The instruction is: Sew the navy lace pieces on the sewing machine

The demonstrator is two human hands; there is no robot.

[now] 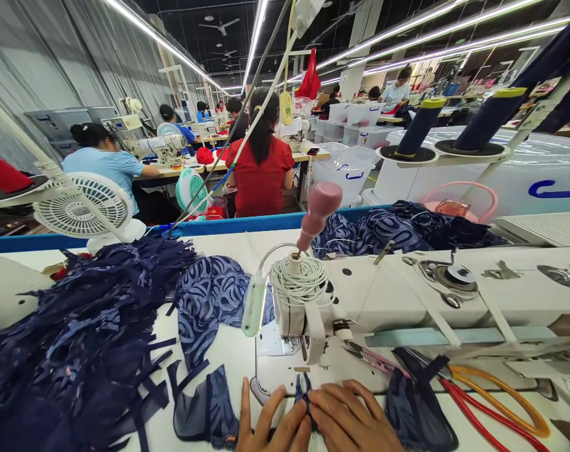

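At the front of the sewing machine [294,307], a small navy lace piece [302,385] lies on the bed just before the presser foot. My left hand [273,427] pinches this piece from the left, its outer fingers spread. From the right, my right hand [353,417] grips the same piece, fingers close together and fingertips meeting the left ones. Most of the piece is hidden under my fingers. Left of my hands lies a navy mesh-and-lace panel [207,408]; a similar dark panel [414,408] is beside my right hand.
Scissors with red and orange handles [496,408] and pink-handled snips [374,361] lie to the right. A heap of navy fabric strips [78,351] covers the left. Patterned lace cups [214,282] rest behind. A pink-handled tool [319,213] stands on the machine head. Co-workers sit beyond.
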